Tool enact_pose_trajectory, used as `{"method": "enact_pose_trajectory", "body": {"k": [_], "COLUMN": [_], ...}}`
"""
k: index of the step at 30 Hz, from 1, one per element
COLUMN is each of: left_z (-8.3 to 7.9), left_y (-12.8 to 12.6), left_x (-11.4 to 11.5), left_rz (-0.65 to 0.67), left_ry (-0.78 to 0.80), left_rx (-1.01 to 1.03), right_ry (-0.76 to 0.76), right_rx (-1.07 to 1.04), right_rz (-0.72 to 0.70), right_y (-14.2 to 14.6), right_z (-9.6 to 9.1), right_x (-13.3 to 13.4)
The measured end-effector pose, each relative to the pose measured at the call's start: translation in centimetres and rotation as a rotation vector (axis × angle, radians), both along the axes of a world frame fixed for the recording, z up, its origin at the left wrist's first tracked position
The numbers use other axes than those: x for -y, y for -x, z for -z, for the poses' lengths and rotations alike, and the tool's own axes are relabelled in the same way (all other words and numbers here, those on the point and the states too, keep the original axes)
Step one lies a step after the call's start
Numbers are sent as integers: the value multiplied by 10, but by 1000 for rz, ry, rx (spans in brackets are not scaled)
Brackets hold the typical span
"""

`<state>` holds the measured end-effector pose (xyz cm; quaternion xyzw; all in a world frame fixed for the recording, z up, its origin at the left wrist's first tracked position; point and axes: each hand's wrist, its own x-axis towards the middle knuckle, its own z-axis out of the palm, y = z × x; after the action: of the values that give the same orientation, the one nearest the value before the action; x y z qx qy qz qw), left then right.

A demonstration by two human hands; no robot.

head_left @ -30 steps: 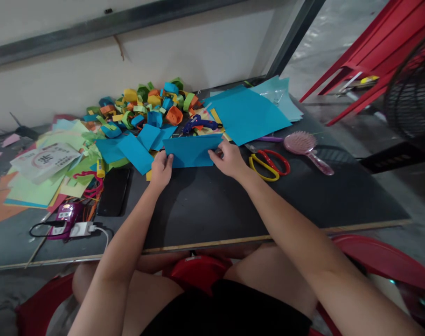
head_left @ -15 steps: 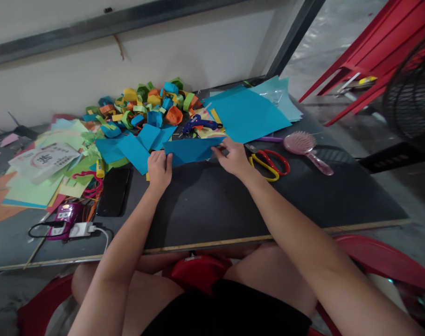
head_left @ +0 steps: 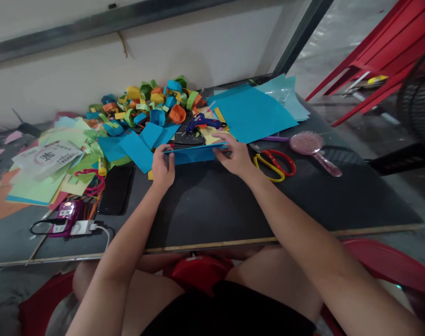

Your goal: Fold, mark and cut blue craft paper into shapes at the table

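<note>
A blue paper sheet (head_left: 194, 154) lies folded over on the dark table (head_left: 233, 205), its upper flap lifted so that only a narrow strip shows. My left hand (head_left: 163, 167) pinches the sheet's left end, fingers closed on it. My right hand (head_left: 233, 154) presses on the right end, with fingers curled over the fold's top edge. Just beyond the sheet lies a blue glue gun (head_left: 201, 122), behind it a heap of coloured paper loops (head_left: 152, 105).
Red and yellow scissors (head_left: 275, 164) and a pink hairbrush (head_left: 313, 145) lie right of my right hand. Large blue sheets (head_left: 254, 112) sit at the back right. Left are blue paper pieces (head_left: 135, 147), a black phone (head_left: 116, 189), a plugged-in charger (head_left: 72, 225) and stacked coloured paper (head_left: 47, 172).
The flat blue sheet has been folded: its far edge came up and toward me, so it now shows as a narrow strip. Both hands stayed at its ends.
</note>
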<state>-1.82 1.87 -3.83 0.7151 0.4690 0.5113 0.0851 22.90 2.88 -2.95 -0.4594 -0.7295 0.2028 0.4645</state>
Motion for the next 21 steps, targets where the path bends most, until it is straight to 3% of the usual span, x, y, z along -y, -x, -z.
{"method": "enact_pose_trajectory", "body": {"k": [6,11,14,21], "left_z": [-1,-3,-3,-6], "left_y": [1,2,2,-1], "left_x": [-8,-6,-5,-4], "left_rz": [36,-77,-136,-1], "left_ry": [-41,64,48,-1], "left_rx": [-46,14,111,113], "right_ry": [19,-27,-67,-5], "right_rx": [31,64,57,34], "right_rz": [-93,-14,38,-61], "right_y": [-5,-1,5,7], "right_z": [6,2,-4,-9], "right_x": [-7,-2,4,9]}}
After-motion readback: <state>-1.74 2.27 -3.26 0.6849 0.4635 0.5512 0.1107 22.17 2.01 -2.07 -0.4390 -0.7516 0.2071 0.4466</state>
